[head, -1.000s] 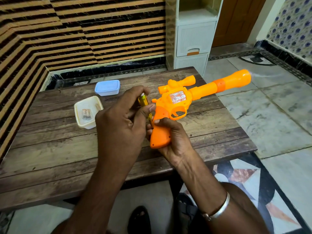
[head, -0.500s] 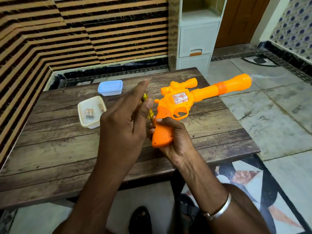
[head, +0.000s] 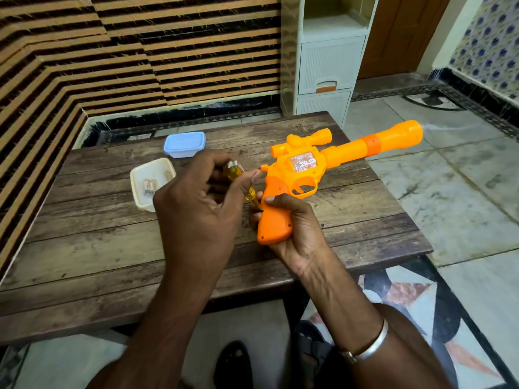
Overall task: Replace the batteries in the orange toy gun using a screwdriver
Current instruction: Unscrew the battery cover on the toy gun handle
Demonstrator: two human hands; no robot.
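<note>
Gripping the orange toy gun by its grip, the right hand has fingers wrapped around the back and underside of the handle, thumb lying across the near face; gun held up off the table, above its right half, barrel pointing up-right past the table's right edge, scope on top, a glittery clear window on the side. Left hand pinches a screwdriver with a translucent yellow handle, thumb and fingertips closed around it, index finger extended toward the gun's rear. Shaft angles down-right; tip sits at the left edge of the gun's grip, just above the right thumb, touching or nearly touching, can't resolve which. Screw head itself not visible. On the table near the far-left area: an open white container with a few batteries inside, partly hidden by the left hand, count not clear. Just behind it, near the far edge, a blue lid or lidded box, apart from the white one. Silver bangle on the right wrist. White drawer unit stands on the floor beyond the table's far right corner. Sandalled feet show under the table's near edge.
</note>
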